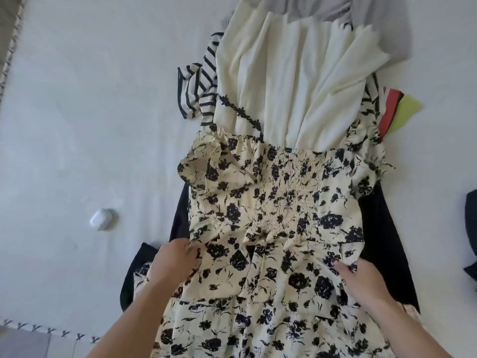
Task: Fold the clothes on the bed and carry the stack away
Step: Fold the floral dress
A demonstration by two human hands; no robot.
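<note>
One floral dress (278, 202), cream with black flowers, lay spread on the white bed (90, 125) at the centre of the view, its smocked bodice facing up. Two hands worked at its waist. The left hand (175, 262), at about 7 o'clock from the bodice, pinched the dress's left edge with curled fingers. The right hand (361, 277), at about 5 o'clock, gripped the right edge, thumb over the cloth.

At 12 o'clock one cream garment (291, 81) lay in loose folds, with one grey piece (387, 21) beyond it. One black-and-white striped top (198, 86) showed at 10 o'clock. One black garment (382, 241) lay under the dress, visible on both sides. At 2 o'clock, one red and yellow-green item (402, 109) peeked out. One small white case (100, 218) sat on the sheet at 9 o'clock, well apart from the clothes.
</note>
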